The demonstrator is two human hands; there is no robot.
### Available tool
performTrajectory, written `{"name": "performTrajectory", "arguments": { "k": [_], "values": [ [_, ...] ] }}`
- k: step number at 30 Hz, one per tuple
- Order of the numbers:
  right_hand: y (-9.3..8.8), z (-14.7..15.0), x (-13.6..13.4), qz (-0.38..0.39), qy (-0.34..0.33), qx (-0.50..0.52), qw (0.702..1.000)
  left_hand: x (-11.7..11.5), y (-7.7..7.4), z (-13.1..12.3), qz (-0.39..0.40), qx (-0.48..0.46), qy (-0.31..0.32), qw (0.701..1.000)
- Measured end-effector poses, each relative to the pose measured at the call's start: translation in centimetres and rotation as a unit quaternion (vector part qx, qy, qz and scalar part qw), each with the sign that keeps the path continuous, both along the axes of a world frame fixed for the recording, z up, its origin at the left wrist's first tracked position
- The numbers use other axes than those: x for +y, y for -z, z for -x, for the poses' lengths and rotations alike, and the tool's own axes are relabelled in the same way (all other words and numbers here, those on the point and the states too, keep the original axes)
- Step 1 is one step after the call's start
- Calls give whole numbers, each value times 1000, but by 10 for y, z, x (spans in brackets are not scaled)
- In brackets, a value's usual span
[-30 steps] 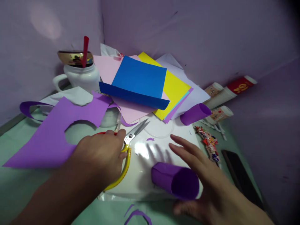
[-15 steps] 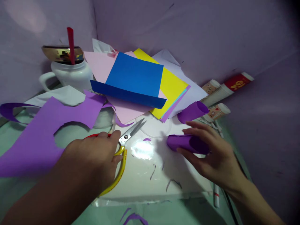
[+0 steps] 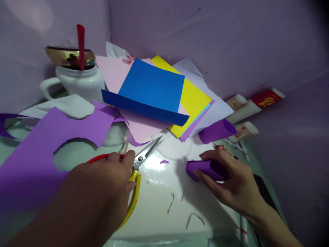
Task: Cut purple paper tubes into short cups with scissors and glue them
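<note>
Between held scissors (image 3: 140, 159) and purple tube (image 3: 202, 166) (edges apart) spreads white board (image 3: 154, 209).

Two hands (image 3: 102, 187) (image 3: 235, 181), two tubes (image 3: 193, 168) (image 3: 212, 132), one pair of scissors (image 3: 140, 159)

Lilac-grey walls (image 3: 231, 44) close around us, meeting at a dark corner line in the upper left, with another edge slanting across the right. A pale patch of light (image 3: 29, 13) glows at far upper left; below spreads a green tabletop (image 3: 77, 151).
</note>
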State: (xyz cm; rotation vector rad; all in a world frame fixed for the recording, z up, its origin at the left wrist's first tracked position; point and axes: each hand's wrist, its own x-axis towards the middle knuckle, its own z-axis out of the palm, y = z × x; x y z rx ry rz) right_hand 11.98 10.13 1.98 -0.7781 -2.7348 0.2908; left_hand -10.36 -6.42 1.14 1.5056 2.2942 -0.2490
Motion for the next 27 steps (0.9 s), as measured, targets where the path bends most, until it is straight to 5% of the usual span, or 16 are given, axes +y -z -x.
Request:
{"name": "performTrajectory", "arguments": {
  "k": [7, 12, 14, 16, 17, 20, 22, 24, 27],
  "values": [
    [3, 1, 3, -9, -19, -9, 1000, -13, 22, 3, -94, 19, 2, 995],
    [4, -7, -2, 14, 28, 109, 994, -14, 2, 8, -105, 70, -5, 992],
    [5, -12, -11, 30, 50, 220, 974, -12, -11, -2, -224, 84, -65, 969],
    [6, -15, -24, 40, 49, 329, 942, -8, -20, -22, -421, -21, -180, 889],
    [8, -16, -31, 42, 46, 369, 928, -6, -22, -34, -445, -157, -243, 848],
    [15, -16, -52, 60, 50, 436, 896, 6, -17, -71, -355, -567, -317, 672],
    [24, -15, -62, 102, 65, 459, 880, 16, -7, -86, -262, -710, -298, 581],
    [34, -13, -70, 146, 79, 462, 871, 24, 3, -91, -244, -768, -272, 526],
    [43, -16, -76, 203, 68, 440, 872, 29, 12, -90, -259, -774, -248, 522]
  ]
}}
